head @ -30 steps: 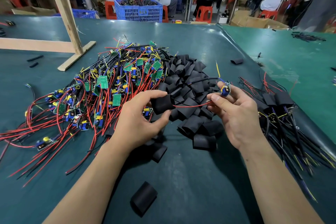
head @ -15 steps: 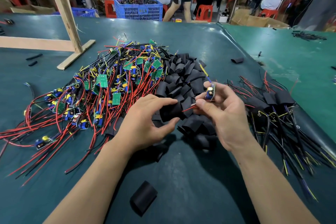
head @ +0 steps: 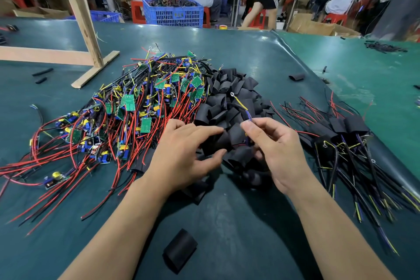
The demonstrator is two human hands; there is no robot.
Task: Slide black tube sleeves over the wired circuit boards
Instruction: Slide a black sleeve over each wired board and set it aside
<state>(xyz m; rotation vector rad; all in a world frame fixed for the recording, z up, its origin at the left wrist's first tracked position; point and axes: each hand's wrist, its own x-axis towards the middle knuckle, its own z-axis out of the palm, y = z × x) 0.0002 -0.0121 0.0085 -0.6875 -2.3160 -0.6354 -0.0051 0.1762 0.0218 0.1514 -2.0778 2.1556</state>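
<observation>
My left hand (head: 181,154) pinches a black tube sleeve (head: 219,142) between thumb and fingers above the green table. My right hand (head: 276,150) pinches the blue and yellow wires (head: 241,104) that stick out of that sleeve's far end; the board itself is hidden inside the sleeve. A heap of bare wired circuit boards (head: 127,116) with red and black leads lies to the left. A pile of loose black sleeves (head: 229,95) sits behind my hands. Sleeved boards (head: 341,141) lie in a bunch at the right.
One stray sleeve (head: 180,250) lies near the front edge, another (head: 296,77) at the back right. A wooden frame (head: 79,29) stands at the back left. A blue crate (head: 172,13) and several people are beyond the table (head: 250,223).
The board that my right hand held in the open has gone into the sleeve; only its blue and yellow wires now show. Both hands have closed together.
</observation>
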